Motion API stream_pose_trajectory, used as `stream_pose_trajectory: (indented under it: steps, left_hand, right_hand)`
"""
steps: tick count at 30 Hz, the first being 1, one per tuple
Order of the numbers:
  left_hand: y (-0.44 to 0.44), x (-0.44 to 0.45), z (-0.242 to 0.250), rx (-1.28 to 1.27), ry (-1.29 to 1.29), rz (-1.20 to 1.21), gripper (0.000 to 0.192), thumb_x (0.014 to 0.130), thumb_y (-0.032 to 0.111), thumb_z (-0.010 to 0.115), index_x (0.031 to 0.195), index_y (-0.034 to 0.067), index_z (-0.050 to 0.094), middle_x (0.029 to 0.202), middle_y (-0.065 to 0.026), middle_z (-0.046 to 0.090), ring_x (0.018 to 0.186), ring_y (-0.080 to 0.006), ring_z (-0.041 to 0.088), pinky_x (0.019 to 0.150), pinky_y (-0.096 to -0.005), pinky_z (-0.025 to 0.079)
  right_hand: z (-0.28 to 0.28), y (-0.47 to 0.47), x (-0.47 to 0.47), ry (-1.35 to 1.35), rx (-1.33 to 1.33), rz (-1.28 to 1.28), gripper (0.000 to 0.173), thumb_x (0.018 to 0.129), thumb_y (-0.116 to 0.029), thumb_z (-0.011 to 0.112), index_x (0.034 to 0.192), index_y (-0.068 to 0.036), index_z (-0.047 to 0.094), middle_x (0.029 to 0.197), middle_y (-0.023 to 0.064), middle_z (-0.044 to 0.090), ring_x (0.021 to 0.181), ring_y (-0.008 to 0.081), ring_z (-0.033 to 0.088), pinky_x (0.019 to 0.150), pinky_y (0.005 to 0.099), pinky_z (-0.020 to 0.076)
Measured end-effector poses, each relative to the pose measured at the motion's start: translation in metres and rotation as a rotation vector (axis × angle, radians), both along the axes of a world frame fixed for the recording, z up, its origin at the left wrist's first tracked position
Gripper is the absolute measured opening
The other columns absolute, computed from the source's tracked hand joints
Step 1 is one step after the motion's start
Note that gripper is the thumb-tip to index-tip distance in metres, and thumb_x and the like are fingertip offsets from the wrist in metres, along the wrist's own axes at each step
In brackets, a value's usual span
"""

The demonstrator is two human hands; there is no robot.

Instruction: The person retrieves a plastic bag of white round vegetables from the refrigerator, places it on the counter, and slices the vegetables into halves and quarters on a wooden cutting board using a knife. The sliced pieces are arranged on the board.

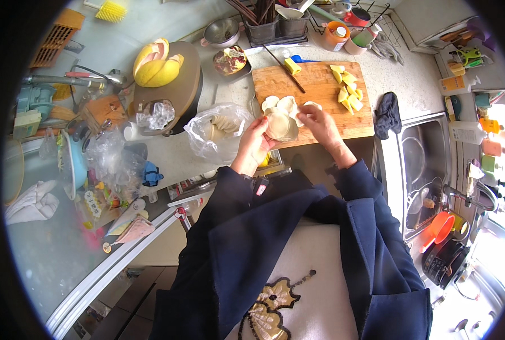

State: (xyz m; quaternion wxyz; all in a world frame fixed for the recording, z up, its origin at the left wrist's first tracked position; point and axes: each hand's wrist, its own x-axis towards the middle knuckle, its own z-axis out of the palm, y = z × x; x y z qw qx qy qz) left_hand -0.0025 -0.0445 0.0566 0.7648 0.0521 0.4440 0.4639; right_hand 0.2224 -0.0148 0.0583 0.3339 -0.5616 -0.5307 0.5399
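My left hand holds several round, pale dough wrappers over the near edge of a wooden cutting board. Just to the right, the fingertips of my right hand pinch at another dough wrapper, partly hidden by the hand. More wrappers lie on the board just beyond my left hand. Cut yellow pieces are scattered along the board's right side. Toward its far edge are a larger yellow chunk and a dark chopstick.
Left of the board, a clear plastic bag contains stacked wrappers. An opened pomegranate and a round lid-like surface bearing thick yellow fruit peel stand beyond. A dark cloth hangs beside the metal sink at right.
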Motion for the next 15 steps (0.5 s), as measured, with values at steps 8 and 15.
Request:
stream_pose_trajectory:
  steps: [8, 15]
  left_hand:
    - [-0.005, 0.021, 0.028, 0.212, 0.385, 0.058, 0.037, 0.102, 0.022, 0.067, 0.133, 0.005, 0.057, 0.121, -0.0076, 0.066, 0.104, -0.0204, 0.069, 0.085, -0.0376, 0.061]
    - [0.005, 0.017, 0.051, 0.19, 0.499, -0.139, 0.03, 0.091, 0.009, 0.065, 0.12, 0.0, 0.06, 0.102, -0.0059, 0.069, 0.089, -0.0131, 0.07, 0.075, -0.0279, 0.06]
  right_hand:
    - [0.027, -0.018, -0.026, 0.079, -0.101, 0.07, 0.038, 0.09, -0.014, 0.073, 0.124, 0.004, 0.069, 0.105, 0.0103, 0.075, 0.09, 0.0165, 0.069, 0.084, 0.0321, 0.0549]
    - [0.057, -0.035, -0.042, -0.355, 0.376, 0.04, 0.024, 0.084, -0.008, 0.067, 0.108, -0.002, 0.07, 0.095, 0.0196, 0.07, 0.089, 0.0368, 0.069, 0.078, 0.0448, 0.056]
